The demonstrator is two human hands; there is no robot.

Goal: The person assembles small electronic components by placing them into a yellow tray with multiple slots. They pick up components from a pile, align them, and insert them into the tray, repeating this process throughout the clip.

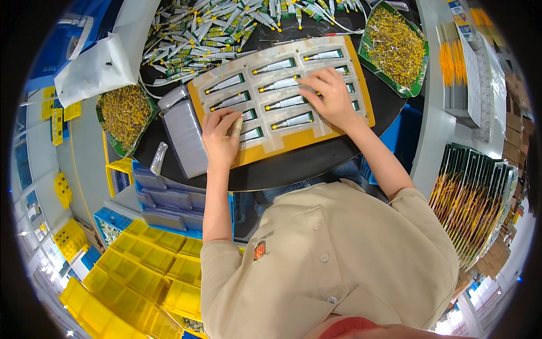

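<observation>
A pale moulded tray [254,87] lies on a yellow-orange board [271,148], with rows of small white-and-green glue-like tubes [285,102] in its pockets. Over the tray's lower left pockets my left hand [221,137] is closed, fingers bent down beside a tube; a tan wrap covers one digit. What its fingertips pinch is hidden. My right hand [332,97] hovers above the right-hand pockets, fingers curled and thumb near them. A small yellow bit shows by its fingertips, too small to name, and the hand covers part of several tubes.
Loose tubes [209,34] are heaped behind the tray. Yellow-headed pins fill green-edged bags at the right [395,48] and left [123,116]. Stacked clear trays [186,135] stand left of the board. Yellow bins [132,265] sit lower left; carded packs [471,203] line the right.
</observation>
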